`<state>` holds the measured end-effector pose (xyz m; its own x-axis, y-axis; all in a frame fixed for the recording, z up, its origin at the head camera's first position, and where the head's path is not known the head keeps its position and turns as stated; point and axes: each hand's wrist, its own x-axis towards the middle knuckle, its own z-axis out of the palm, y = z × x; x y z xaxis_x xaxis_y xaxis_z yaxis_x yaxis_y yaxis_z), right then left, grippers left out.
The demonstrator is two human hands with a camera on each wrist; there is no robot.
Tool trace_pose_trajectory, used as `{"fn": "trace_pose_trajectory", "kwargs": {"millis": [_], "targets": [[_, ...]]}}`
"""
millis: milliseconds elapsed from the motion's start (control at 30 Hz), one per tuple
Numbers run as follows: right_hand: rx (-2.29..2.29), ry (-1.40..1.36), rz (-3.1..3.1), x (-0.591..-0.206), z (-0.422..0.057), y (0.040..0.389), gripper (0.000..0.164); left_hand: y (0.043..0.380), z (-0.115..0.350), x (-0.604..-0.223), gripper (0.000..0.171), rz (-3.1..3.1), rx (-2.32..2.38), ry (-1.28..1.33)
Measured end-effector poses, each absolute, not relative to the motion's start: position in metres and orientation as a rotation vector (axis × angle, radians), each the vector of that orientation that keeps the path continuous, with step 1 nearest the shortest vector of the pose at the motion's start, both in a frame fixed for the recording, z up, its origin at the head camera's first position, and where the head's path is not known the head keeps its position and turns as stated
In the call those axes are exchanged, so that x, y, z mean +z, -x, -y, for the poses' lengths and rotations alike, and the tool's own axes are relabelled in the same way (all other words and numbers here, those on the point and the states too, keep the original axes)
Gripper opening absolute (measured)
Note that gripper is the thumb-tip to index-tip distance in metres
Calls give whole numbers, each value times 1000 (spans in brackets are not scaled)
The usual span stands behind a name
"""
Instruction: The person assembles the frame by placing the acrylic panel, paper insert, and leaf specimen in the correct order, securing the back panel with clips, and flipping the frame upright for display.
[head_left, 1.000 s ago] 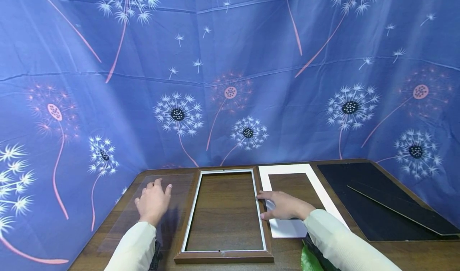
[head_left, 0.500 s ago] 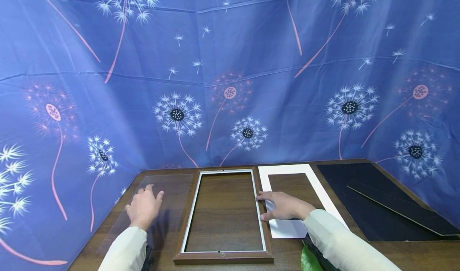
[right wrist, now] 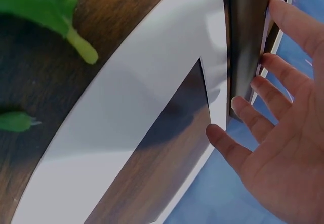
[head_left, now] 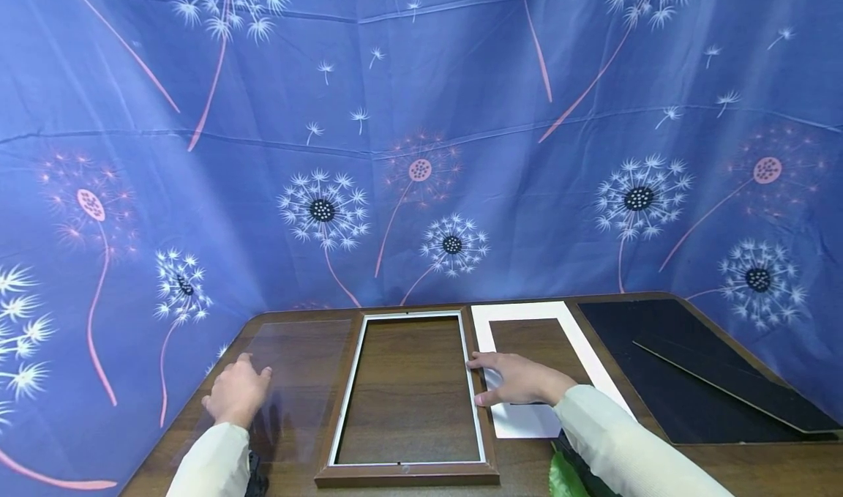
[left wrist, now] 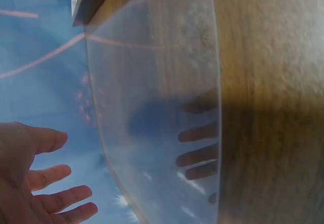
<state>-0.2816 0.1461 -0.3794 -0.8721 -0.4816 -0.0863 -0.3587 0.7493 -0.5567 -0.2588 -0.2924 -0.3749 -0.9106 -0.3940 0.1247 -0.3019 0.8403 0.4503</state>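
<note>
A brown picture frame (head_left: 405, 475) with a white inner lip lies flat at the middle of the wooden table. My right hand (head_left: 520, 380) touches its right side with spread fingers; in the right wrist view the fingertips (right wrist: 268, 59) reach the frame's edge. Left of the frame is a clear plastic sheet (head_left: 306, 380). My left hand (head_left: 237, 391) hovers over the sheet's left part with loose fingers, holding nothing. The left wrist view shows the hand mirrored in the sheet (left wrist: 152, 82). Under my right forearm lies a white picture mat (head_left: 523, 420) with a rectangular opening.
A black backing board (head_left: 619, 336) with a raised stand flap (head_left: 724, 380) lies at the table's right. Green leaves (right wrist: 45, 4) are near my right wrist, at the front. A blue dandelion-print cloth (head_left: 421, 80) hangs behind and left of the table.
My left hand has moved left and toward me over the clear sheet. The right hand stays at the frame's right side.
</note>
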Motion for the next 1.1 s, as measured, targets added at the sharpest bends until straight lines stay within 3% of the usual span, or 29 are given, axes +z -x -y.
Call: {"fn": "trace_pose_trajectory", "kwargs": {"millis": [633, 1100], "targets": [[-824, 671, -2699, -380, -145, 280, 62, 249, 334, -396, 57, 2802, -688, -869], [-830, 641, -2698, -380, -145, 281, 62, 249, 338, -401, 92, 2952, -707, -1020]]}}
